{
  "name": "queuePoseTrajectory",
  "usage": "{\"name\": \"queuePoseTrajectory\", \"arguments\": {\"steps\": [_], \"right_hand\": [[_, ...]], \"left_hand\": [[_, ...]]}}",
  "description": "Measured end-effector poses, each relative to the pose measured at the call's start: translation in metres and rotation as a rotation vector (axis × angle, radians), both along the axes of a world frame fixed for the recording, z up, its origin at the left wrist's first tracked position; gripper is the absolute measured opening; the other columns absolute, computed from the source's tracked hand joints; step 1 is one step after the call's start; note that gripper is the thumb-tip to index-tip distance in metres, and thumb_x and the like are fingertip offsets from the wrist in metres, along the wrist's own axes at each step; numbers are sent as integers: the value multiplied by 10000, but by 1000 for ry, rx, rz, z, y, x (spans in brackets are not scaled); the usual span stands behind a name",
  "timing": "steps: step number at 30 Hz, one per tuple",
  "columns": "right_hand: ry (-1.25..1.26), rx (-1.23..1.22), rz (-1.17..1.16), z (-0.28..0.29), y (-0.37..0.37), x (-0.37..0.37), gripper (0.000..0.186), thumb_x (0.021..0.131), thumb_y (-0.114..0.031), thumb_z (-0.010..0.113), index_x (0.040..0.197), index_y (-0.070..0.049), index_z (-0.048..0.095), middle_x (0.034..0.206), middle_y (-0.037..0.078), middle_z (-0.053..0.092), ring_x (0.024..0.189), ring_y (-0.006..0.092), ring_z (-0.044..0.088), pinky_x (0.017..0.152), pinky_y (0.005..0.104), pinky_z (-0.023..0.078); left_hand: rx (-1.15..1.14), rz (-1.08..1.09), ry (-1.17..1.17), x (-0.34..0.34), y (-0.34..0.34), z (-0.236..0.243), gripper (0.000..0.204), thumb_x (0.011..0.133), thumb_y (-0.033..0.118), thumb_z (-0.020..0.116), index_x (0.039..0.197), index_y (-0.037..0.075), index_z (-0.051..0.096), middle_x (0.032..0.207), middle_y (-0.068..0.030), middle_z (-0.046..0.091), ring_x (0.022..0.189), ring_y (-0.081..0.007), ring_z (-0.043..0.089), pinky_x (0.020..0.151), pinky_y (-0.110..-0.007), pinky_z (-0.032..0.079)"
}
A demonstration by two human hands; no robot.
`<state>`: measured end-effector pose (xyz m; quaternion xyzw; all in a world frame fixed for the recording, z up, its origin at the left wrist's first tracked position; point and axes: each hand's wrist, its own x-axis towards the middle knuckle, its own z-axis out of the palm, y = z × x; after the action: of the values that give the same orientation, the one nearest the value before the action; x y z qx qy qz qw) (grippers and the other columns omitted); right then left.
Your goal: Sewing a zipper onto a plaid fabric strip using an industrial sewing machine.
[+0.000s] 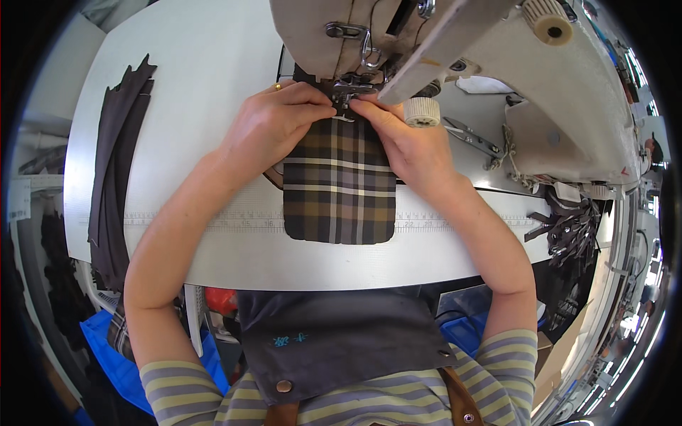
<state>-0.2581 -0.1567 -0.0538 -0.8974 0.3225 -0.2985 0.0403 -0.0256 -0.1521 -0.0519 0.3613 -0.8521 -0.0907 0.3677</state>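
A plaid fabric piece [339, 186] in brown, black and white, with rounded near corners, lies flat on the white sewing table. Its far end runs up to the presser foot [346, 106] of a sewing machine [320, 35]. My left hand [280, 121] is closed, thumb and fingers pinching the far left edge of the cloth beside the foot. On the other side, my right hand [415, 142] pinches the far right edge, its fingertips close to the needle area. The fingertips and the foot partly hide the cloth's far edge.
Long dark fabric strips [119, 170] lie at the table's left. Metal scissors [474, 139] rest right of my right hand, by a cord [506, 150]. A bundle of dark strips [570, 231] hangs at the right edge. A printed ruler [249, 224] crosses the table. A blue bin [106, 344] stands below left.
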Motion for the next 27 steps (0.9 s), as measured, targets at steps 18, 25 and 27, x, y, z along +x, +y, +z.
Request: {"name": "queuePoseTrajectory", "arguments": {"steps": [18,25,27], "right_hand": [[52,-70,-9,2,-1,9,392,708,-1,635,1073,-129,698,976,33,668,886,247,587,723,363,499],[20,-46,-20,3,0,8,381,713,-6,657,1064,-147,699,970,42,665,923,260,591,778,369,499],[4,-33,-15,2,0,8,366,713,-6,660,1054,-135,697,974,49,664,933,265,591,787,372,498]], "left_hand": [[34,18,27,3,-11,-2,216,712,-45,619,866,61,726,896,-37,685,852,-249,625,746,-336,536],[40,11,26,3,-11,-3,223,709,-60,615,872,49,721,907,-50,685,877,-261,627,761,-343,537],[40,8,26,3,-11,-4,225,710,-60,615,876,48,720,911,-51,685,880,-263,627,764,-344,536]]}}
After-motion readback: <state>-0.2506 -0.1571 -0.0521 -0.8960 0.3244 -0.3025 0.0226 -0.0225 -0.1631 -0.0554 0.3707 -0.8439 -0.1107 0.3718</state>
